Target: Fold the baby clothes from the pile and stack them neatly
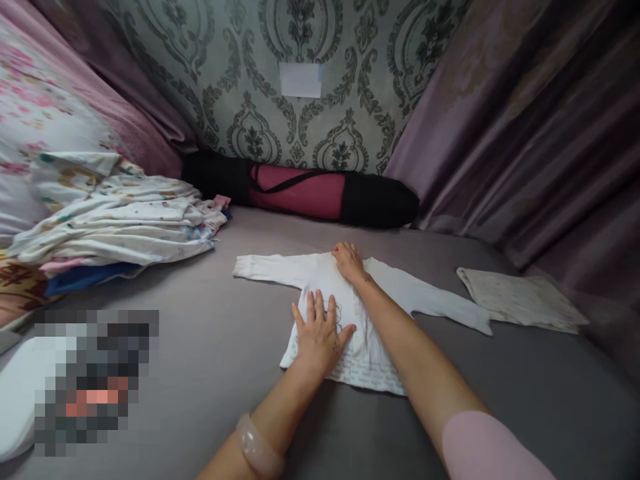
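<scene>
A small white long-sleeved shirt (395, 293) lies spread on the grey sheet, its sleeves stretched out to both sides and its printed hem toward me. My left hand (320, 333) rests flat on the front of the shirt, fingers spread, partly covering a line drawing. At the neckline, my right hand (349, 261) has its fingers curled down on the collar cloth. Whether those fingers pinch the fabric or only press on it is hard to see, though they look closed on it. A bangle circles my left wrist.
A pile of clothes (135, 213) is heaped at the left. A folded cloth (523, 300) lies at the right, near the right sleeve's cuff. Along the patterned wall sits a long black and red bag (300, 193). Purple curtains (500, 120) hang at the right. A blurred patch covers something at lower left.
</scene>
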A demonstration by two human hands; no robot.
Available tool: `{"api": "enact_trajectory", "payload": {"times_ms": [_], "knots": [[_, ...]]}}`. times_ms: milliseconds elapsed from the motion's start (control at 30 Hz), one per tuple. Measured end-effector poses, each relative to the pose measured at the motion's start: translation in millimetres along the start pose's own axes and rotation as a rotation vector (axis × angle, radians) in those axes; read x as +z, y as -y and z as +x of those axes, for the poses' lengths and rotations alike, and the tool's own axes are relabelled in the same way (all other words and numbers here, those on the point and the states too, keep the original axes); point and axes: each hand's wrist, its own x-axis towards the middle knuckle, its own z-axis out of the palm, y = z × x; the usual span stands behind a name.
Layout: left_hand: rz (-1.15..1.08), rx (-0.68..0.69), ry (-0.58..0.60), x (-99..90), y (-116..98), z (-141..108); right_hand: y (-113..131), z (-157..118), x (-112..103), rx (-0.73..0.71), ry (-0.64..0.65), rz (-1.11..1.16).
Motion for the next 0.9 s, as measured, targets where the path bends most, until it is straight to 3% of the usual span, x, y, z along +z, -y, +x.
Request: {"api": "enact_trajectory", "payload": {"times_ms": [200,367,500,633,767,900], "knots": [[-0.025,0.001,-0.047,-5.5,1.3,0.6,-12.5,4.5,-22.6,-0.01,0.092,0.035],[-0.019,0.047,-0.141,-11.5,-0.3,1.4,-21.5,-29.3,-40.3,-0.015,0.112,0.008],[-0.032,0.07,-0.057,-6.4,-2.7,-0.5,-15.4,-54.2,-27.3,-0.041,0.241,-0.011],[-0.018,0.07,-0.002,-2.8,-2.3,-2.0,-10.1,-52.0,-16.7,-0.027,0.245,-0.01],[0.005,0.081,-0.009,-7.4,-0.9,-2.4,-9.0,-52.6,-30.3,-0.004,0.293,0.064],[0.02,0.05,-0.055,-11.6,-0.6,-3.9,-8.4,-85.8,-50.9,-0.006,0.247,0.102]]}}
